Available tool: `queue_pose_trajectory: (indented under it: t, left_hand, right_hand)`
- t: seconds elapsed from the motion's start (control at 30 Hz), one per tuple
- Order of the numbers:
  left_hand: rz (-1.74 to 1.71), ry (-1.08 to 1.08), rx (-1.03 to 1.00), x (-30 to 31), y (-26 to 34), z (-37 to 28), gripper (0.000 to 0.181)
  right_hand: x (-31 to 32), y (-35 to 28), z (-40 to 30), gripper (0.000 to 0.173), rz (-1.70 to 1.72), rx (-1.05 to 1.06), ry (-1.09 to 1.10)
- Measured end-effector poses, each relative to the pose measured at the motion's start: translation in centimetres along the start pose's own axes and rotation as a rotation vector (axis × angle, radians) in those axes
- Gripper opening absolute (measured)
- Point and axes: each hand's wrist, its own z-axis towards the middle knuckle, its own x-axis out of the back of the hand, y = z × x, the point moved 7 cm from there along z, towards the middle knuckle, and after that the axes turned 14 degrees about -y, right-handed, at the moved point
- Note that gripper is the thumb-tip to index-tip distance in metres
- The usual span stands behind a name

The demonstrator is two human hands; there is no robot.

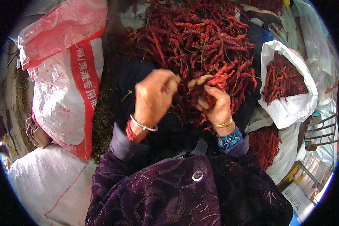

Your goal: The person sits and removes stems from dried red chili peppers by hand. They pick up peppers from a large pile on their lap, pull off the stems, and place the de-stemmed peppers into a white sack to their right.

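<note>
A large heap of dried red chili peppers [197, 39] lies before me, over and between my dark-clothed legs. My right hand [219, 107], with a gold bracelet at the wrist, holds a few chili peppers [221, 76] between thumb and fingers at the near side of the heap. Just to its left is my left hand [155, 94], blurred, its fingers curled in towards the heap; whether something small is between the fingertips cannot be told. It wears a silver bangle and a red band. The two hands are apart.
A red and white plastic sack [53, 93] stands at the left, above a white woven sack [53, 180]. Green stem scraps [103, 118] cover the ground beside it. At the right are a white bag [296, 110] of chilies, another chili pile [265, 147] and a metal rack [322, 131].
</note>
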Motion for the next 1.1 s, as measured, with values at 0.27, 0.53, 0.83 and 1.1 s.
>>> queue_pose_trajectory:
  t: [0.27, 0.53, 0.83, 1.1]
  left_hand:
    - [0.703, -0.272, 0.452, -0.3, -10.5, 8.5, 0.033]
    - [-0.416, -0.144, 0.361, 0.3, -7.7, 3.8, 0.019]
    - [-1.067, -0.179, 0.393, -1.8, -4.0, -2.3, 0.013]
    - [-1.197, -0.356, 0.389, -4.3, -0.2, -4.1, 0.016]
  right_hand:
    - [0.9, -0.3, -0.5, 0.018, 0.004, -0.141, -0.116]
    - [1.2, -2.6, -0.7, 0.018, -0.116, 0.009, -0.248]
    - [-0.5, -4.2, -2.0, 0.029, -0.423, 0.183, -0.132]
    - [-8.5, -3.3, -3.1, 0.058, -1.632, 0.587, -0.472]
